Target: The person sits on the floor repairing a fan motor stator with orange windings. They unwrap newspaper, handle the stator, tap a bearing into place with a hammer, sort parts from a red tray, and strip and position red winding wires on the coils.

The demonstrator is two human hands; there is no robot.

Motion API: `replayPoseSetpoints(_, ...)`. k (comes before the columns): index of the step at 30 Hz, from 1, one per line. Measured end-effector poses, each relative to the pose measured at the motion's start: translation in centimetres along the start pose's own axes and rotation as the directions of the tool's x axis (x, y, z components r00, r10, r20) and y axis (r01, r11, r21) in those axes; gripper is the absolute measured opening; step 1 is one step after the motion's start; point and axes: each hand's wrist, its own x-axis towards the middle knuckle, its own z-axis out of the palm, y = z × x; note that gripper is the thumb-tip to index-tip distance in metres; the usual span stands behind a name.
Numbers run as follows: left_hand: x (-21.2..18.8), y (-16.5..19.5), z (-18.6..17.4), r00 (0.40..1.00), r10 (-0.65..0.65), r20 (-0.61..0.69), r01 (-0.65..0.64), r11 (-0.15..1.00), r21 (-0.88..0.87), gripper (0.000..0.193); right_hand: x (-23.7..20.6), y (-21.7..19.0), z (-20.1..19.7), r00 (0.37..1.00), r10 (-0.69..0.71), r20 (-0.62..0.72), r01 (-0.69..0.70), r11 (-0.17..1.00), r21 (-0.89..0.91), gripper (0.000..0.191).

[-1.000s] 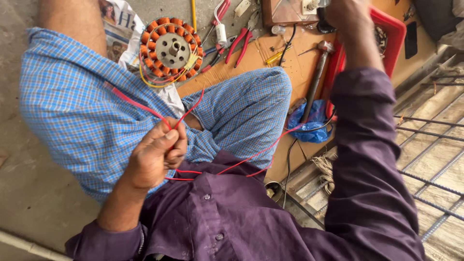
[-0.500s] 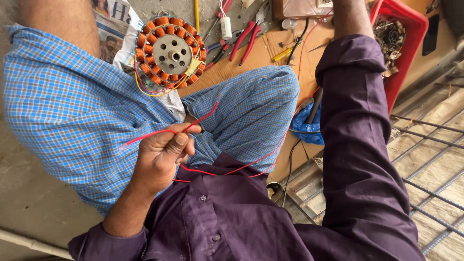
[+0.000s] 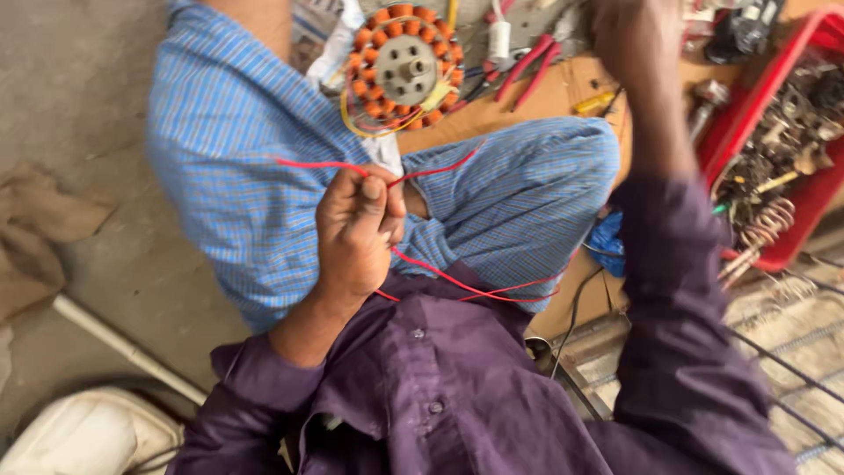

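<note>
Left hand (image 3: 356,230) pinches a red wire (image 3: 457,283) between pressed fingertips; right hand (image 3: 635,40), blurred, grip indeterminate, reaches past the orange-wound stator (image 3: 403,63) near the red tray (image 3: 796,132).

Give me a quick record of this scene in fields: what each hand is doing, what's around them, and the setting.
left hand: pinches a thin red wire that loops over the lap
right hand: stretched out toward the tools at the top, blurred; grip cannot be told
motor stator: ring of copper coils, on the floor beyond the knee
red-handled pliers: on the brown board
red tray: holds metal parts
clothing: purple shirt, blue checked cloth
</note>
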Motion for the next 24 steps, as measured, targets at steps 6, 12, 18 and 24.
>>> replayPoseSetpoints(6, -0.7, -2.6, -0.4, 0.999, -0.023, -0.022, 0.025, 0.995, 0.1, 0.021, -13.8, -22.5, -1.7, 0.99, 0.105, 0.09, -0.116, 0.273, 0.955, 0.027)
replayPoseSetpoints(12, -2.5, -5.4, 0.4, 0.998, 0.049, 0.036, -0.059, 0.911, 0.408, 0.02, -15.6, -29.4, -3.1, 0.879, 0.408, 0.247, -0.036, -0.459, 0.888, 0.029)
replayPoseSetpoints(18, -2.4, -0.9, -2.2, 0.932, 0.351, 0.091, -0.329, 0.714, 0.617, 0.03, -13.7, -22.7, -6.6, 0.841, 0.539, 0.057, 0.192, -0.393, 0.899, 0.03)
replayPoseSetpoints(24, -4.1, 1.5, -3.9, 0.944, 0.316, 0.098, -0.241, 0.451, 0.859, 0.021, -14.5, -22.1, -6.8, 0.934, 0.334, -0.126, -0.025, 0.413, 0.91, 0.016)
